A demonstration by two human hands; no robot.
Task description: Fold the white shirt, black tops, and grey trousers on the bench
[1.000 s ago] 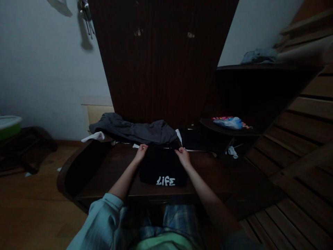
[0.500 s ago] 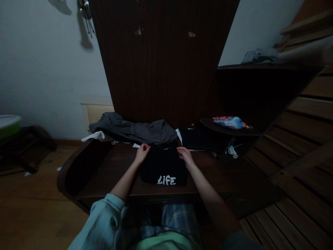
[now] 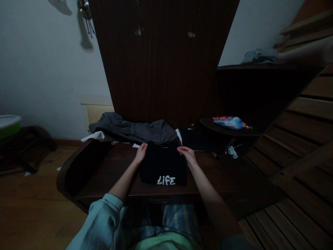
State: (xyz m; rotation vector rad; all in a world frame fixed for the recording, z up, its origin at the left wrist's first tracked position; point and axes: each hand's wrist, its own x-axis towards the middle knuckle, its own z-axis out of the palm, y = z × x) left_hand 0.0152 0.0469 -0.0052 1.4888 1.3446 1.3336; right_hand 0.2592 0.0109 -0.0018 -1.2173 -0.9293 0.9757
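Left hand [image 3: 141, 152] is sitting slightly further left than half a second ago, pinching the folded black shirt [image 3: 163, 165] on the table [image 3: 109, 177]; right hand [image 3: 188, 155] is pinching the opposite far corner. Probably straightening; next move's likely calling for level edges.

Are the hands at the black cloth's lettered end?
No: the left hand and right hand are at the far end of the cloth, the lettering at its near end.
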